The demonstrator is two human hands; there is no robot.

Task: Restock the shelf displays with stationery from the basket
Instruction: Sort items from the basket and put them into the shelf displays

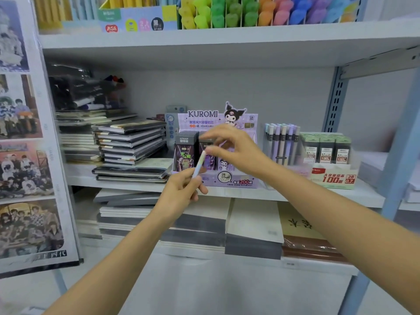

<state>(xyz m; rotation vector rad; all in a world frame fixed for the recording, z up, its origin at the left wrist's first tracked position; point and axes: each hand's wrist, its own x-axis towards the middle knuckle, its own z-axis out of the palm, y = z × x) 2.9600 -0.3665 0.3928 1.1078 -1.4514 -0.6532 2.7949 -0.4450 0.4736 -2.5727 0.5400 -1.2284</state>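
Head view: the left hand is gripping the lower half of a slim pastel white-and-blue pen, fingers curled round it, just in front of the purple cardboard Kuromi display box on the white metal shelf. The right hand is pinching the pen's upper end between thumb and forefinger, its other fingers loosely spread.

On my feed the pen reads white fading to pale blue. The Kuromi display box is lilac, printed with a black-and-white cartoon figure; its packs are dark grey and purple. I see pastel lilac, beige and blue pencils, green-topped lead cases with red-and-white labels, highlighters running yellow, green, orange, pink, blue, purple, black-and-grey notebooks, and a white shelf.
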